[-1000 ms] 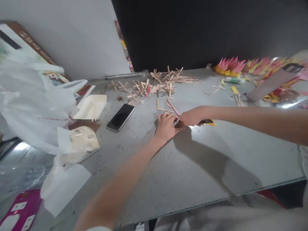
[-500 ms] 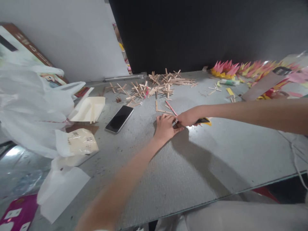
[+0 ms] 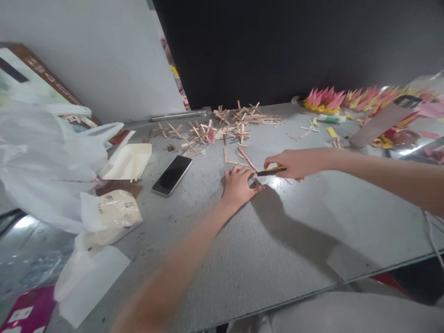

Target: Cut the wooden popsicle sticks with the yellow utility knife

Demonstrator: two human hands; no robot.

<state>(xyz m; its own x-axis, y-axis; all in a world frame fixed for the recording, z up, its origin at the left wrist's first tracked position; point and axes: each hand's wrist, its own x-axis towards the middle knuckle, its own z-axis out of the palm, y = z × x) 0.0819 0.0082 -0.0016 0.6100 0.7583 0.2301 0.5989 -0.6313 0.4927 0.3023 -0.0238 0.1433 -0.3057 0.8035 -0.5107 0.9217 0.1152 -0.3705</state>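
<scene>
My left hand (image 3: pixel 238 185) rests on the grey table (image 3: pixel 277 240) with fingers curled down, pressing on a small wooden stick piece I can barely make out. My right hand (image 3: pixel 294 163) is closed around a yellow and black utility knife (image 3: pixel 272 171), its tip pointing left toward my left fingers. A pink striped pencil (image 3: pixel 247 158) lies just behind both hands. Loose flat wooden sticks (image 3: pixel 231 162) lie beside the pencil.
A heap of crossed wooden sticks (image 3: pixel 225 125) sits at the back. A black phone (image 3: pixel 172 175) lies left of my hands. White plastic bags (image 3: pixel 52 157) and paper packets (image 3: pixel 114 208) crowd the left. Pink and yellow paper flowers (image 3: pixel 326 99) and a cardboard tube (image 3: pixel 379 122) are at the right.
My right hand has drawn the knife back to the right, away from my left fingers, and lifted slightly. My left hand has stayed in place on the table.
</scene>
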